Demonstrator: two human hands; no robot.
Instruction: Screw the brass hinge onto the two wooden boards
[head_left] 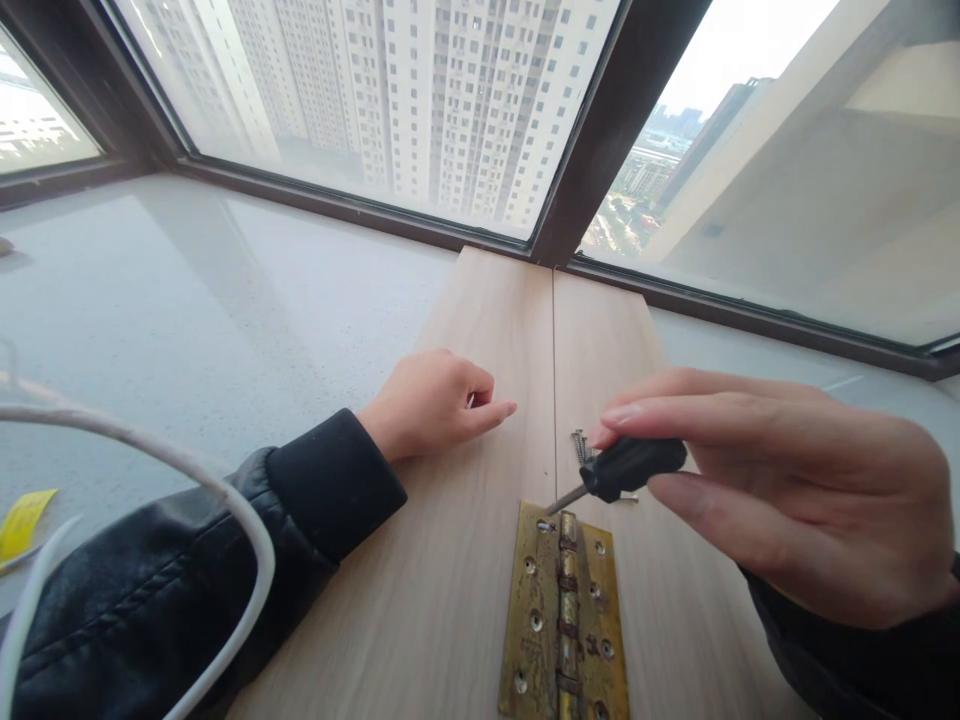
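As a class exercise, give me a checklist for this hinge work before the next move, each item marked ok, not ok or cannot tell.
1. Screwdriver held in right hand: ok.
2. Screwdriver tip seated at the hinge's top-left hole: cannot tell; it is close.
3. Hinge lying across the seam: ok.
4. Left hand steadying the hinge: not ok, apart from it.
5. Loose screws in sight: ok, partly.
6. White cable clear of the hinge: ok.

right hand [810, 490] with black screwdriver [636, 468] at hinge [568, 610]
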